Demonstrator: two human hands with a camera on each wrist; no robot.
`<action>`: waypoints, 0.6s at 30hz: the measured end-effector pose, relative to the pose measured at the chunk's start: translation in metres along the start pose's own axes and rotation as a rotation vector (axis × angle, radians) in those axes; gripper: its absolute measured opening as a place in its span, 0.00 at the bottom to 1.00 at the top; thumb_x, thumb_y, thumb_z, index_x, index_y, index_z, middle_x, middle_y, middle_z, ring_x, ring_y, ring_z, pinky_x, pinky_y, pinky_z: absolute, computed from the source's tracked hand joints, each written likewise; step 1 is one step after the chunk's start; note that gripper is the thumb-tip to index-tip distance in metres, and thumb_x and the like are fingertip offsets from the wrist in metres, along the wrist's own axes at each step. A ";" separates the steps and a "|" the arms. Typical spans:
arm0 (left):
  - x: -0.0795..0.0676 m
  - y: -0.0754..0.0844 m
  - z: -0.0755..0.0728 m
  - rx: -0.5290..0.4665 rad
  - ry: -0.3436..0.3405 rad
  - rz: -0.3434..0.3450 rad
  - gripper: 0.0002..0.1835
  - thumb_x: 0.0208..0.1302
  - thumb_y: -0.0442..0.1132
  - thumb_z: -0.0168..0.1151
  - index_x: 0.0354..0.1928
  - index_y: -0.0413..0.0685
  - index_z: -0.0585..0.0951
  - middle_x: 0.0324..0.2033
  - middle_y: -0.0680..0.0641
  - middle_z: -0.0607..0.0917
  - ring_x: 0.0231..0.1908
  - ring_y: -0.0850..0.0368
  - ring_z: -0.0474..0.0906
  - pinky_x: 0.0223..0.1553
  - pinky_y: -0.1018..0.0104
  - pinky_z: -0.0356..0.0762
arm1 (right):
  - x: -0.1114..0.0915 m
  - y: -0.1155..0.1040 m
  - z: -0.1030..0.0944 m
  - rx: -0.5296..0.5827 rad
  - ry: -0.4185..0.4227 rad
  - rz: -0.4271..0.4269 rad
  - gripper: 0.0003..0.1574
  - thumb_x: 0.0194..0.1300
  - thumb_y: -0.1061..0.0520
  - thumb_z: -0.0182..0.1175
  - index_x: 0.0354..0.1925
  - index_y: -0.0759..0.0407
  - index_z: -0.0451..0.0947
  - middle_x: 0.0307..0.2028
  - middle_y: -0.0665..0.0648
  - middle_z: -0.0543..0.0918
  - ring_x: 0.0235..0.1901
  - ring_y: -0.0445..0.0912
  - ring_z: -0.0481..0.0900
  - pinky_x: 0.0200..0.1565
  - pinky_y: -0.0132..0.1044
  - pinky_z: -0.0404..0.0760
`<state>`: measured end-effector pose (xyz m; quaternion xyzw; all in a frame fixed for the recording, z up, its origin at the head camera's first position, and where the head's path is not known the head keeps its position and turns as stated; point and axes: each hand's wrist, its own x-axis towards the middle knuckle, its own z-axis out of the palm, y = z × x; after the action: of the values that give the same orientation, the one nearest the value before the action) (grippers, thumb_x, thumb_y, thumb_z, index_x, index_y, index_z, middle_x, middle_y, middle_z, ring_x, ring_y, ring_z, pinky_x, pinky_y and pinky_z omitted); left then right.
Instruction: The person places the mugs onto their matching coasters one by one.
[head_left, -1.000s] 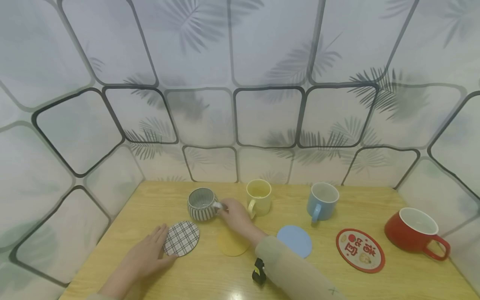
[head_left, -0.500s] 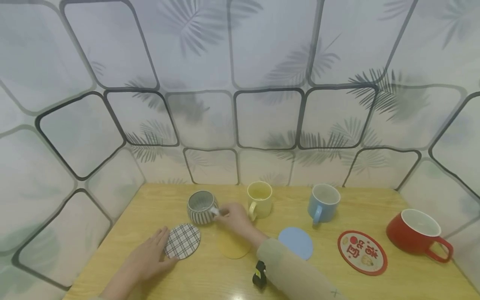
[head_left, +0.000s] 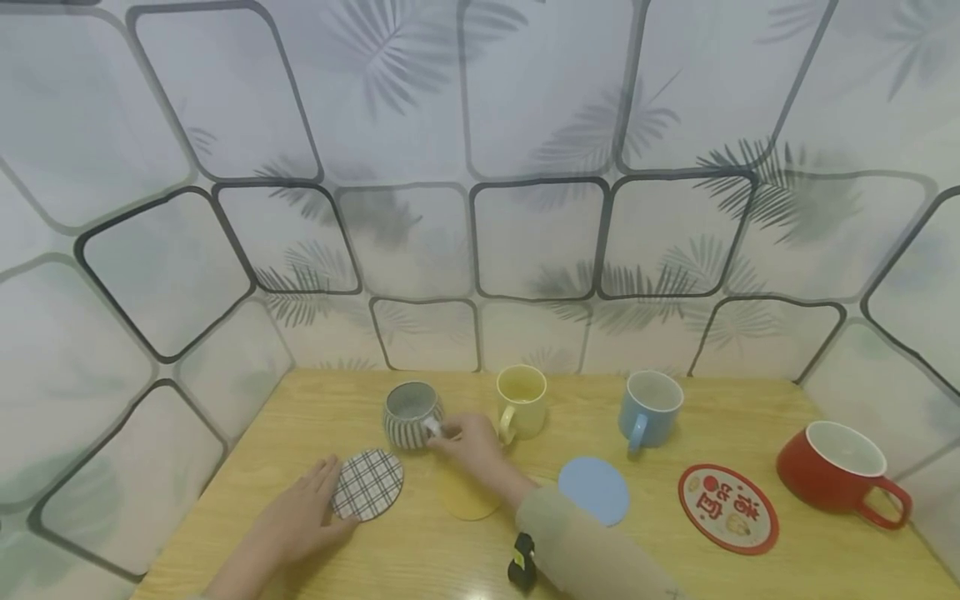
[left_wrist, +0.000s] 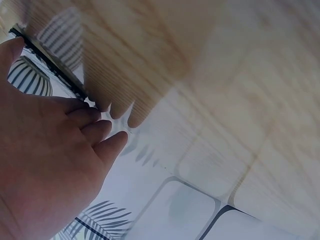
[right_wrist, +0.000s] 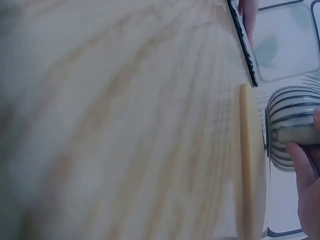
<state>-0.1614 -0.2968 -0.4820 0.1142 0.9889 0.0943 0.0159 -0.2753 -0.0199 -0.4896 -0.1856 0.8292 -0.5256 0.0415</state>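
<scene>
My right hand (head_left: 474,450) pinches the handle of a grey-and-white striped mug (head_left: 411,427), which stands upright behind the coasters. In the right wrist view, a thumb and finger meet at the handle of the striped mug (right_wrist: 292,117). My left hand (head_left: 296,512) rests beside a round plaid coaster (head_left: 367,483), its thumb and extended fingers touching the rim. The left wrist view shows the coaster (left_wrist: 50,62) edge-on between thumb and fingers. Under my right wrist lies a yellow coaster (head_left: 467,496), partly covered. A yellow mug (head_left: 522,408) stands just behind my right hand.
To the right are a blue mug (head_left: 651,412), a blue coaster (head_left: 594,490), a red-rimmed coaster with printed characters (head_left: 729,508) and a red mug (head_left: 832,471). A patterned wall (head_left: 540,242) closes off the back of the wooden table (head_left: 420,558).
The striped mug has shifted slightly right, and its handle has swung a little toward the front with my right hand. My left hand stays at the plaid coaster.
</scene>
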 end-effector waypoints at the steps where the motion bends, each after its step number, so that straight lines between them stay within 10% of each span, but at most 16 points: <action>1: 0.000 0.000 0.000 -0.001 -0.001 -0.001 0.54 0.66 0.67 0.64 0.74 0.24 0.67 0.75 0.25 0.68 0.75 0.26 0.65 0.74 0.34 0.71 | 0.000 0.000 0.000 0.004 0.008 0.001 0.10 0.65 0.57 0.75 0.42 0.61 0.91 0.38 0.57 0.93 0.33 0.38 0.84 0.35 0.27 0.86; 18: 0.000 -0.001 0.002 0.006 0.005 -0.002 0.53 0.67 0.67 0.64 0.74 0.24 0.67 0.75 0.26 0.68 0.75 0.26 0.66 0.74 0.35 0.71 | -0.017 -0.016 0.000 -0.004 0.068 -0.067 0.10 0.64 0.55 0.76 0.41 0.59 0.91 0.40 0.58 0.94 0.38 0.43 0.89 0.39 0.26 0.87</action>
<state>-0.1610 -0.2976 -0.4844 0.1132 0.9893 0.0914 0.0132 -0.2558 -0.0201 -0.4778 -0.1954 0.8246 -0.5309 -0.0046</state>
